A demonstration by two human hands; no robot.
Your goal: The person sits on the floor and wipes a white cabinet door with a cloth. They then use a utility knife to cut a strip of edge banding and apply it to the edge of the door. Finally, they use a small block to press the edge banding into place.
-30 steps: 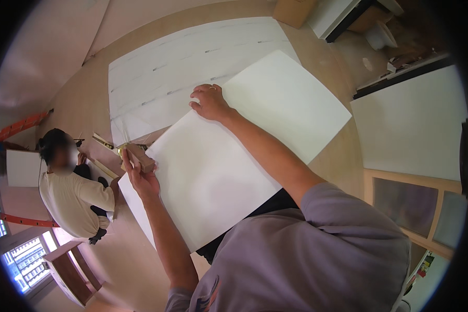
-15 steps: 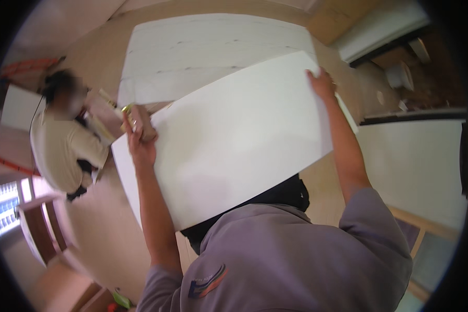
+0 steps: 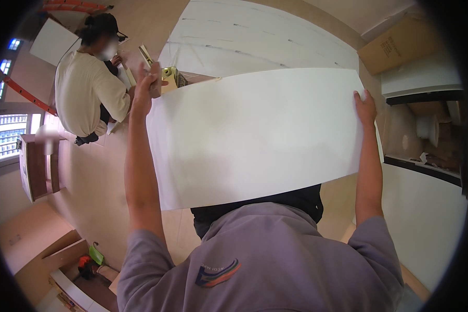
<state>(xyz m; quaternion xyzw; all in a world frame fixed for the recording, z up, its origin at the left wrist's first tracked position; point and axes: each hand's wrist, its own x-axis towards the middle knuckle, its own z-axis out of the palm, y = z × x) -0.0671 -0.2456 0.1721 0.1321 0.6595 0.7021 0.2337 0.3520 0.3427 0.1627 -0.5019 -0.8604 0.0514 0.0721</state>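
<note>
Right hand (image 3: 366, 107) has a white board (image 3: 265, 138) gripped by its right end; left hand (image 3: 143, 95) is at the other end, can't tell what it's grasping

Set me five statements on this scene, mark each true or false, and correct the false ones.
1. The right hand is at the panel's right end. True.
2. The panel is dark brown. False: the panel is white.
3. The left hand is near the panel's far left corner. True.
4. The window is on the right of the picture. False: the window is on the left.
5. A crouching co-worker in a cream top is on the person's left. True.
</note>
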